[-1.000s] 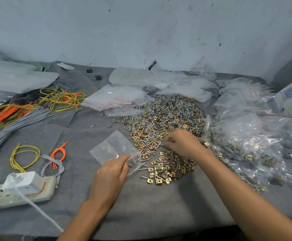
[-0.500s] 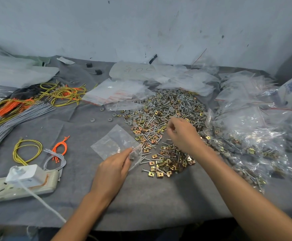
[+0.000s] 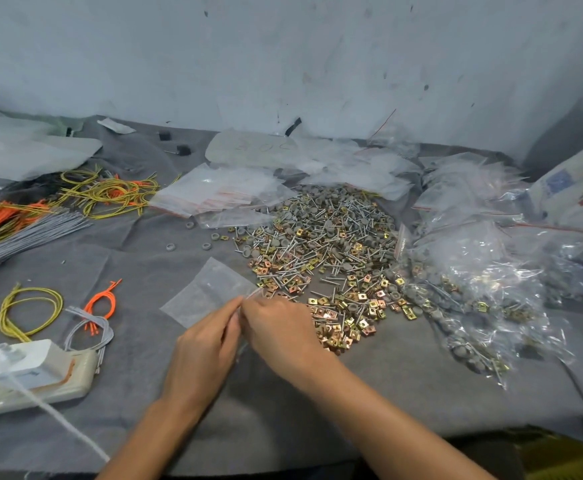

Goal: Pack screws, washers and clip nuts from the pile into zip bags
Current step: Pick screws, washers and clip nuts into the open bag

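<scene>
Between power strip (image 3: 40,382) and pile (image 3: 324,244), left hand (image 3: 203,348) pinches zip bag (image 3: 207,292); right hand (image 3: 279,330) hides its hold.

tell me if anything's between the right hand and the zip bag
Nothing visible does: the right hand and left hand meet at the near corner of the zip bag, with the pile off to the right.

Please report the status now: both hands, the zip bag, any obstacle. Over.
Left hand pinches zip bag at its mouth. Right hand fingertips at same mouth, contents hidden. Pile close by to the right; nothing blocks the bag.
</scene>
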`<state>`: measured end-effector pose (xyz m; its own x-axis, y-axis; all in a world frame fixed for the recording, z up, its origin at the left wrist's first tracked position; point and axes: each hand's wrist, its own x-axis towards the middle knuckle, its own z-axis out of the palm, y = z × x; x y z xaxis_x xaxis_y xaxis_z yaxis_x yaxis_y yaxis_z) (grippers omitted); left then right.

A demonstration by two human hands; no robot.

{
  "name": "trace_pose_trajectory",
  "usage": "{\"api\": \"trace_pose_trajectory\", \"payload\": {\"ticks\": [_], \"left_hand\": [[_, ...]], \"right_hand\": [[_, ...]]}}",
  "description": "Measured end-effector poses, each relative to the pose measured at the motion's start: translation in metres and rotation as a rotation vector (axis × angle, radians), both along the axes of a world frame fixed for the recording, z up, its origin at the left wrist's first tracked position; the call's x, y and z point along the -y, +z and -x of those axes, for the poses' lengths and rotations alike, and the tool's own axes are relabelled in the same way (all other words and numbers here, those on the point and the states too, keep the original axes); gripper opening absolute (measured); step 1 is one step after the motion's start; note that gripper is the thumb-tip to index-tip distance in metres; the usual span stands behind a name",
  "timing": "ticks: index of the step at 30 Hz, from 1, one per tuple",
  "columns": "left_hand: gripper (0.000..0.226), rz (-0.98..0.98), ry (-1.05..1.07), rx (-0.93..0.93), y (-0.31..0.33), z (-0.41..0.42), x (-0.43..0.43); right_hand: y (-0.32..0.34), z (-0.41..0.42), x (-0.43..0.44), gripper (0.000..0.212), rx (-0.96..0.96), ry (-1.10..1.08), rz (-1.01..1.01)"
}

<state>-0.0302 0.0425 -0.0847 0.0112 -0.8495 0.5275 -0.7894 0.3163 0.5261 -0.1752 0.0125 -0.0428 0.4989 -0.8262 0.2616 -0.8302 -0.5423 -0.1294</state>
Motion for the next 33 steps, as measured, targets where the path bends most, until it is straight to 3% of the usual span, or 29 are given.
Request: {"api": "trace_pose_trajectory", "payload": {"ticks": [4,8,14,22,28,33], "left_hand": [[0.033,-0.033,0.016,-0.001,0.001,0.000,-0.001],[0.034,-0.062,0.030,0.012,0.001,0.002,0.000],[0.035,-0.096,0.022,0.018,0.000,0.000,0.000],[0.033,-0.060,0.033,0.028,0.002,0.001,0.001],[0.031,-0.047,0.019,0.020,0.004,0.001,-0.001],[0.032,-0.056,0.008,0.017,0.006,0.002,-0.002]], "right_hand": [[0.001,0.014,0.003,0.027,0.120,0.058,-0.051],[0.014,0.046,0.021,0.012,0.234,0.013,-0.079],[0.021,0.103,0.079,0.006,-0.024,-0.265,-0.238],[0.018,0.105,0.093,0.008,-0.215,-0.236,-0.244],[0.018,0.107,0.093,0.007,-0.240,-0.143,-0.290],[0.028,0.106,0.093,0.024,-0.174,-0.211,-0.197]]}}
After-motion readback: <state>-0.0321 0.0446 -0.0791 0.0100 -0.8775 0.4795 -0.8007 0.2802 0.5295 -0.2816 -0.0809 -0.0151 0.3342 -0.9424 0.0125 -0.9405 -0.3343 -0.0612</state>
